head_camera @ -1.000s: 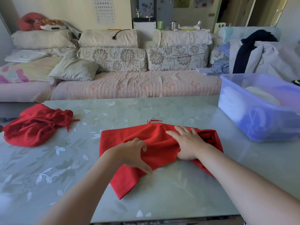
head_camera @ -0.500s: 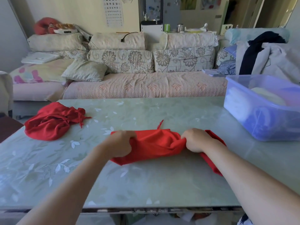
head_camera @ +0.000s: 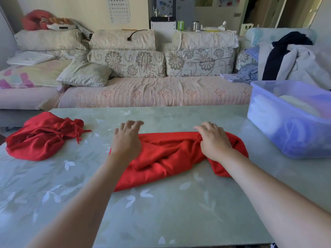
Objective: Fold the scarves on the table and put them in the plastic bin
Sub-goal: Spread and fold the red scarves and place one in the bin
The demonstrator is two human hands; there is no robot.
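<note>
Scarf: the scarf (head_camera: 175,156) lies bunched mid-table (head_camera: 161,215) under 2 hands set well apart, 1 at each end, to square the fold.
Left hand: the left hand (head_camera: 127,140) hovers slack and spread, gripping nothing, probably about to smooth.
Right hand: the right hand (head_camera: 214,141) curls on the far fold, seemingly pinching cloth.
Second scarf: the second scarf (head_camera: 42,136) sits crumpled at left, waiting.
Bin: the bin (head_camera: 279,133) stands near, at right.
</note>
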